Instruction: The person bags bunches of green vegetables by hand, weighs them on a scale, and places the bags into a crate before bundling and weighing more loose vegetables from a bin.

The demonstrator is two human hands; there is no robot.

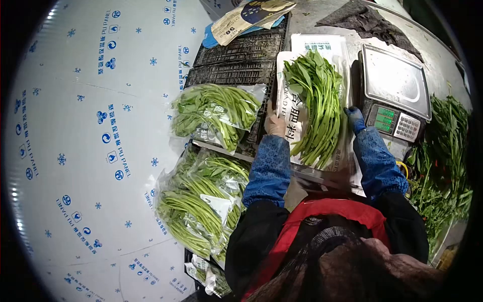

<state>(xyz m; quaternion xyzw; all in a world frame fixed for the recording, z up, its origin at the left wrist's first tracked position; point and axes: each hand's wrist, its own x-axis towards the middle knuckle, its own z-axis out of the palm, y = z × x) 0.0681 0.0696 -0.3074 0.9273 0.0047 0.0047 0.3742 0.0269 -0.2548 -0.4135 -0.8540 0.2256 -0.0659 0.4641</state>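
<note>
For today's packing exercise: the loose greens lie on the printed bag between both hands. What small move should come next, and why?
Probably fold the printed bag up around the loose greens. The left hand and the right hand already rest at its two edges, the greens lie unbagged on top, and the sealed packs nearby are already bagged.

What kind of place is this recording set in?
Probably a produce packing station. A bunch of leafy greens lies on a printed bag between the gloved left hand and right hand, beside a digital scale, with bagged greens stacked alongside.
</note>
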